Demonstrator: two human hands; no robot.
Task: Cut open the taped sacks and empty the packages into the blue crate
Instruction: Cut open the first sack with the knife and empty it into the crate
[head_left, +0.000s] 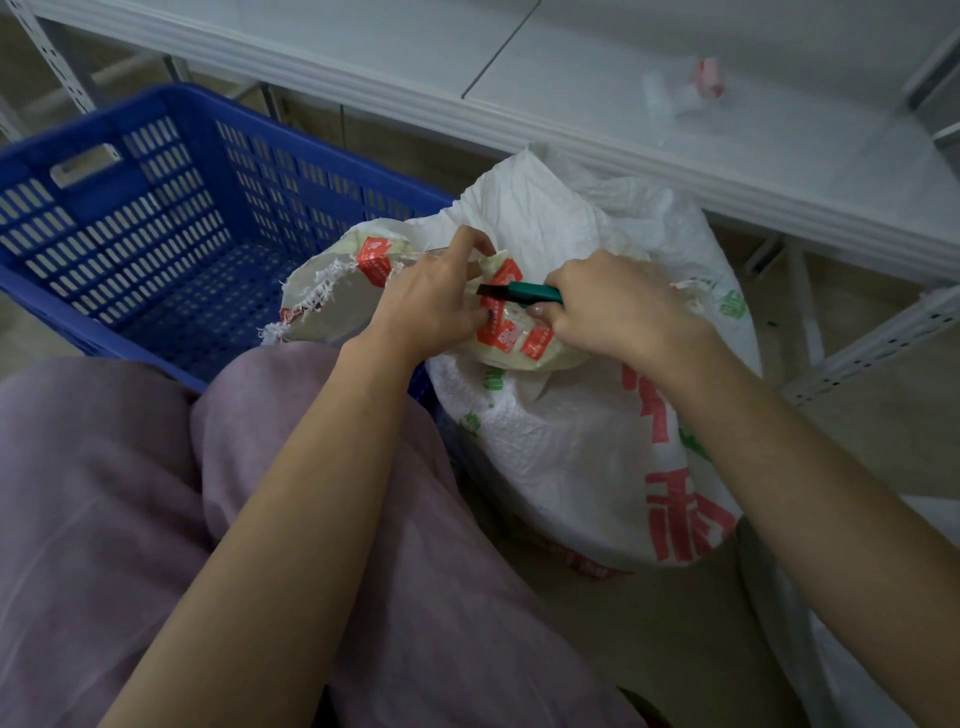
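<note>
A white woven sack (571, 447) with red and green print stands between my knees and the shelf. Its top is bound with yellowish tape carrying red labels (506, 340). My left hand (434, 293) grips the taped top of the sack, fingers curled into the folds. My right hand (618, 304) holds a green utility knife (524, 292), its dark blade end pointing left at the tape near my left hand. The blue crate (171, 208) stands to the left, its perforated floor bare where it shows. The frayed sack mouth (322, 296) hangs over the crate's near right corner.
A white metal shelf (623, 104) runs across the back, with a roll of clear tape (685, 88) lying on it. Its slotted uprights (878, 343) stand at right. My legs in lilac trousers (156, 519) fill the lower left. Another white sack (852, 649) lies at lower right.
</note>
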